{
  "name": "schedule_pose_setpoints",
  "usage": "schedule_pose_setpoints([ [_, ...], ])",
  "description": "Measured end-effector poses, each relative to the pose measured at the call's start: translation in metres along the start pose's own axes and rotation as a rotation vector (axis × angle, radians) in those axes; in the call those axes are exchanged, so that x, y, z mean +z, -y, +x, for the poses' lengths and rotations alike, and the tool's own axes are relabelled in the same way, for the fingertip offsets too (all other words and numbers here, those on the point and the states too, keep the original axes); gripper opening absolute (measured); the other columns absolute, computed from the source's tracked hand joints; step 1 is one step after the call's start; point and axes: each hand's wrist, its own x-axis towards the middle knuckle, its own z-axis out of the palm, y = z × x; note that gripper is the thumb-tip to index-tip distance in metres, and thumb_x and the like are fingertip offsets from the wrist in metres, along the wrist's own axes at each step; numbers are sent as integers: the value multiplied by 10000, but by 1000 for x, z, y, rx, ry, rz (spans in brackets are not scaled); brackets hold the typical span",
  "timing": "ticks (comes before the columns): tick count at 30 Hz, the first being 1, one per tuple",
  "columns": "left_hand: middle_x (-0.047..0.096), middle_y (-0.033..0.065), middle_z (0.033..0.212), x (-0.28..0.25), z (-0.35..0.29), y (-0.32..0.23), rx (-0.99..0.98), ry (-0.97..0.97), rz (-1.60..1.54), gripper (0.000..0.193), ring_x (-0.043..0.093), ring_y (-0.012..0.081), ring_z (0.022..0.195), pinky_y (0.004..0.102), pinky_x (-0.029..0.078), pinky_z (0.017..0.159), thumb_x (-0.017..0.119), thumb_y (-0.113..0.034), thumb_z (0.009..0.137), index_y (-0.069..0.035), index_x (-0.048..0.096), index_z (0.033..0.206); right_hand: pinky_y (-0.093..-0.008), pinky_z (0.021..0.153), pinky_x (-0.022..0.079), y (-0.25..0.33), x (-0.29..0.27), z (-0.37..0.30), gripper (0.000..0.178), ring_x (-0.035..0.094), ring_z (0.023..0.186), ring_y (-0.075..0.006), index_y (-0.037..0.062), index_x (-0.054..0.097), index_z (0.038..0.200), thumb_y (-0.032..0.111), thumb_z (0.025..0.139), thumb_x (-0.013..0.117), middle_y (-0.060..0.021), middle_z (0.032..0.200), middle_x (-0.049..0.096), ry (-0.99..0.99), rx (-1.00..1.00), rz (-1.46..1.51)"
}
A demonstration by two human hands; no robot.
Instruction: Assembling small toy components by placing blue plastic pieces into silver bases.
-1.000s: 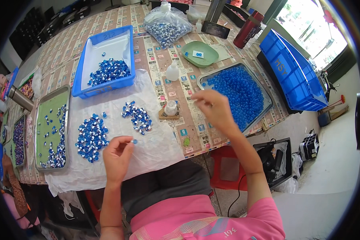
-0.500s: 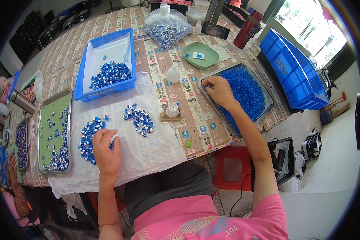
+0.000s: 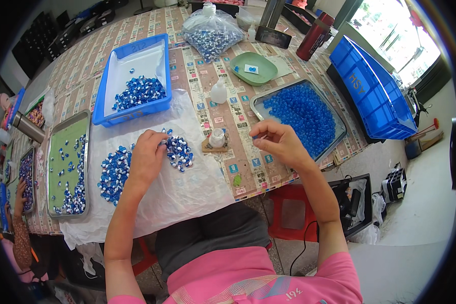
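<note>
My left hand (image 3: 148, 156) is at the edge of a small pile of blue-and-white beads (image 3: 180, 152) on a white sheet (image 3: 205, 180). Its fingers are bent together; whatever they pinch is hidden. A larger bead pile (image 3: 114, 175) lies to its left, partly behind my forearm. Over the table's patterned cover, my right hand (image 3: 285, 144) is raised with thumb and fingertips pinched, and what is between them is too small to name. Right of it, a metal tray (image 3: 261, 108) holds blue beads (image 3: 306, 119). Between my hands stands a small glass jar (image 3: 217, 138) on a wooden block.
A blue bin (image 3: 100, 101) with blue-and-white beads stands beyond the sheet. Left is a green-lined metal tray (image 3: 61, 147). Farther back are a white squeeze bottle (image 3: 218, 92), green dish (image 3: 262, 77), bag of beads (image 3: 213, 40) and red flask (image 3: 315, 38). Another person's hand (image 3: 20, 195) is at far left.
My left hand has shifted right, from the larger pile to the small one. Out of the blue-bead tray, my right hand has come left and nearer to me, fingers pinched.
</note>
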Motion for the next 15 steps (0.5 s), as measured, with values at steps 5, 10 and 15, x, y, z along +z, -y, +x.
schedule_pose_setpoints([
  [5,607,114,959,2,-14,-11,-81,19,-112,281,620,218,797,293,518,688,681,100,759,-3,663,1020,-204,759,501,4,17,-11,200,600,865,-52,17,684,1056,-20,859,692,10,995,646,58,108,121],
  [10,604,95,954,1,-31,-23,-110,-24,-262,299,618,181,781,271,516,682,680,123,745,1,674,1018,-211,779,510,6,33,-17,210,614,897,-60,0,678,1074,-32,866,683,-9,1013,664,75,102,131],
  [15,608,84,955,-3,-42,-28,-121,-100,-315,330,618,172,825,259,508,710,663,125,762,-11,697,1061,-212,795,514,8,43,-18,215,625,919,-69,-9,686,1081,-39,868,685,-21,1034,669,75,144,92],
])
